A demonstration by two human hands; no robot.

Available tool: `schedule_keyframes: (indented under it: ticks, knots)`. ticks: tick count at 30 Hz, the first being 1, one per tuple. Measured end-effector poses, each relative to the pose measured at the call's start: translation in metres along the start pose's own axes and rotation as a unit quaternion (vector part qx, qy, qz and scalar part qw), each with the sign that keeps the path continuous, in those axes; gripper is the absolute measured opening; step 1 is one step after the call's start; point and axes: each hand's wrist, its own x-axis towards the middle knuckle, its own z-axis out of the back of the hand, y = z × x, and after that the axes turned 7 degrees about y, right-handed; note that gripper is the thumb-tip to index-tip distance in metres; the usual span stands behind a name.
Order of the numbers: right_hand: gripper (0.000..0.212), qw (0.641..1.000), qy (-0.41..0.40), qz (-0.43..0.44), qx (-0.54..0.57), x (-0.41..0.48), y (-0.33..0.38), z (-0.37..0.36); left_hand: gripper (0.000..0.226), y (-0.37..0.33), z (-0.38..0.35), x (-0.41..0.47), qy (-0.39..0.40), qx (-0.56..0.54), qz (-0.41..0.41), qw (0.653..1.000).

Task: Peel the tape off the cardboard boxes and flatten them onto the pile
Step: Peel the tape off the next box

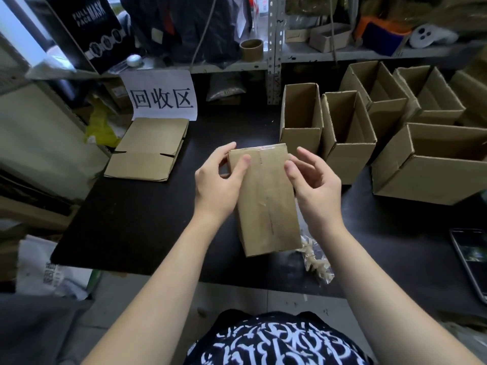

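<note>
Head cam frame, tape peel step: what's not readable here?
Held box underside and far end: hidden by its own top face, head view.
Tape: only a glossy sliver at the far edge; extent unclear.
Right hand: whether it pinches anything, hidden by its thumb.
Phone: cut off by the right edge.
Flattened pile: layer count too small to tell.

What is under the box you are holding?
A crumpled wad of clear tape pokes out past the cardboard box's lower right corner, lying on the black table. Whatever else lies beneath is covered by the box.
</note>
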Motion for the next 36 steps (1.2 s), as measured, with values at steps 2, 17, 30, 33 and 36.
schedule_keyframes:
  ticks: [2,17,30,33,36]
  knots:
    - [0.045,0.999,0.044,-0.013,-0.015,0.001,-0.003,0.007,0.052,0.001,-0.004,0.003,-0.009,-0.030,0.074,0.997]
    - [0.067,0.983,0.013,-0.135,-0.127,-0.026,-0.040,0.019,0.072,0.044,-0.042,-0.113,-0.020,0.001,0.027,0.999]
    - [0.041,0.974,0.007,-0.207,0.092,-0.033,-0.022,0.009,0.119,0.004,-0.022,-0.079,0.020,0.057,-0.046,0.997]
    - [0.064,0.988,0.022,-0.148,-0.034,-0.036,-0.020,0.019,0.111,-0.011,-0.007,-0.069,0.049,0.105,-0.066,0.991]
    - [0.079,0.974,0.064,-0.039,-0.212,-0.041,-0.017,0.030,0.103,-0.024,0.007,-0.059,0.070,0.145,-0.081,0.984]
